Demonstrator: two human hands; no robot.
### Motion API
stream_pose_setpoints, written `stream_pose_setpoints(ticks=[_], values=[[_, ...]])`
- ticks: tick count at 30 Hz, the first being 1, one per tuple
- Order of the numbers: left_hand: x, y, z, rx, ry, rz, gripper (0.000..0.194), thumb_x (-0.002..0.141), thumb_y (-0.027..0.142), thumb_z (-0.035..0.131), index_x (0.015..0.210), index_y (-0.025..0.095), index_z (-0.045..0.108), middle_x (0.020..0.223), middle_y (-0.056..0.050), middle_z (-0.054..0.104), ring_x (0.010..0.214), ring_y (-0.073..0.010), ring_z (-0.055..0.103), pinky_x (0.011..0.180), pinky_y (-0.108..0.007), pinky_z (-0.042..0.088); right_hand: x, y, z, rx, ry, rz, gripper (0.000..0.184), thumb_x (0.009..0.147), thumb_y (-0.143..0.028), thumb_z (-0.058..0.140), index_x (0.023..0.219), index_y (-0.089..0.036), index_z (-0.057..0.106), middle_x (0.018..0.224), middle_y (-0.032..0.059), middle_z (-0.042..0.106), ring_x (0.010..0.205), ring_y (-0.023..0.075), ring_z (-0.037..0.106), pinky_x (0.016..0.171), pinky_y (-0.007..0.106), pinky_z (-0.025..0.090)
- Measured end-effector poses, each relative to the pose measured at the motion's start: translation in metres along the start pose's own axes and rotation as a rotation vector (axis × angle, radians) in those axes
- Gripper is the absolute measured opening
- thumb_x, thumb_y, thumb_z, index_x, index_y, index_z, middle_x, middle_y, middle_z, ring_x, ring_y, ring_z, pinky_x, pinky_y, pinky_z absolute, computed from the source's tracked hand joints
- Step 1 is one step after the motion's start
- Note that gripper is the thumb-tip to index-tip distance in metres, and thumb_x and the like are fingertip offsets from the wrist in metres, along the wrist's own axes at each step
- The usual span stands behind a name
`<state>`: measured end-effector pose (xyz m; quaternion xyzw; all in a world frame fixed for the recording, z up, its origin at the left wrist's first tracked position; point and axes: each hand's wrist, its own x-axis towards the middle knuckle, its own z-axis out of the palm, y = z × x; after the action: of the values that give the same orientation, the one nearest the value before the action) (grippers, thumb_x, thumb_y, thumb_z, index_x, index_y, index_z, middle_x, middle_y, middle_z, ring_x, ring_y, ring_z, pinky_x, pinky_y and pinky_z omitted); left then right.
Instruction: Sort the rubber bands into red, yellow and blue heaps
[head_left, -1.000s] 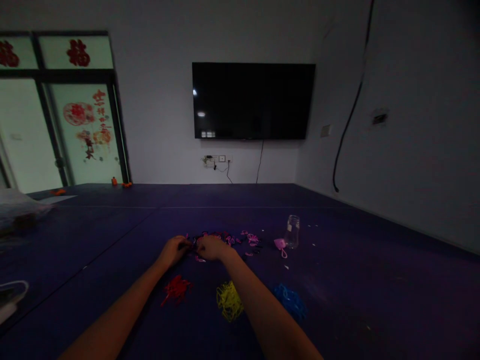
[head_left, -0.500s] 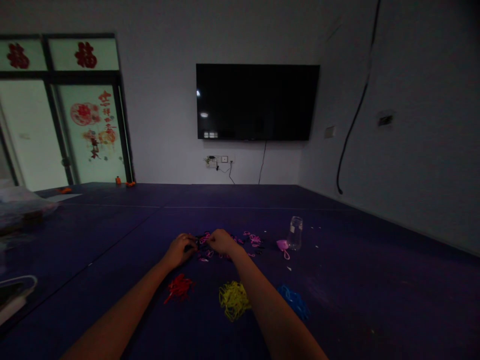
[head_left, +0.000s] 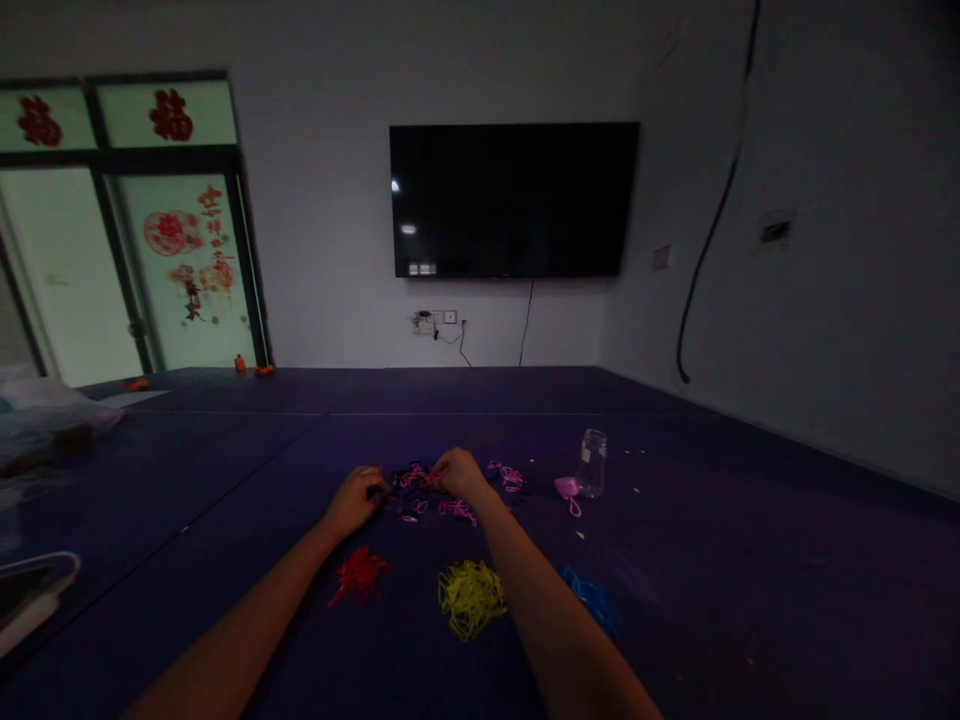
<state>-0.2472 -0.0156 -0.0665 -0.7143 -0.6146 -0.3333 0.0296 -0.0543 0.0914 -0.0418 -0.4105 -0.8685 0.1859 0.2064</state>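
Observation:
Mixed pink and dark rubber bands (head_left: 456,510) lie scattered in the middle of the purple table. At the left edge of this scatter is my left hand (head_left: 358,500), fingers curled together; whether the dark patch between them is a band is unclear. My right hand (head_left: 460,474) reaches into the upper part of the scatter, its fingertips pinched beside some reddish-pink bands. What those fingertips hold is too small to make out. Closer to me lie a red pile of bands (head_left: 360,576), a yellow pile (head_left: 471,598) and a blue pile (head_left: 592,602), the last partly behind my right forearm.
A clear bottle (head_left: 592,465) stands right of the scatter, with a pink looped piece (head_left: 568,488) against its base. White scraps dot the table nearby. Plastic bags (head_left: 52,425) and a white-edged device (head_left: 34,600) lie at the left. A television (head_left: 516,200) hangs ahead.
My right hand has shifted a little to the right and upward, uncovering more pink and reddish bands. My left hand has moved slightly left. The colour piles stay put.

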Motion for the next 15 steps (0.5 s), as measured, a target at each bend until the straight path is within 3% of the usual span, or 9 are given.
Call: stream_pose_setpoints(ticks=[9, 15], values=[[0.0011, -0.0022, 0.0015, 0.034, -0.045, 0.032, 0.014, 0.078, 0.023, 0.056, 0.076, 0.021, 0.071, 0.095, -0.007, 0.069, 0.096, -0.0227, 0.058, 0.087, -0.037, 0.044, -0.0034, -0.0051, -0.0052, -0.094, -0.007, -0.057, 0.022, 0.071, -0.01, 0.062, 0.089, -0.015, 0.073, 0.09, 0.0082, 0.072, 0.085, 0.0171, 0.066, 0.068, 0.019, 0.045], [0.0015, -0.0006, 0.0046, 0.096, -0.03, 0.085, 0.019, 0.081, 0.017, 0.051, 0.074, 0.018, 0.069, 0.087, -0.009, 0.068, 0.088, -0.0209, 0.058, 0.082, -0.035, 0.044, -0.0063, -0.0053, -0.0034, -0.101, -0.074, -0.152, 0.022, 0.071, -0.006, 0.059, 0.087, -0.012, 0.073, 0.09, 0.0078, 0.071, 0.085, 0.0141, 0.065, 0.07, 0.017, 0.044]])
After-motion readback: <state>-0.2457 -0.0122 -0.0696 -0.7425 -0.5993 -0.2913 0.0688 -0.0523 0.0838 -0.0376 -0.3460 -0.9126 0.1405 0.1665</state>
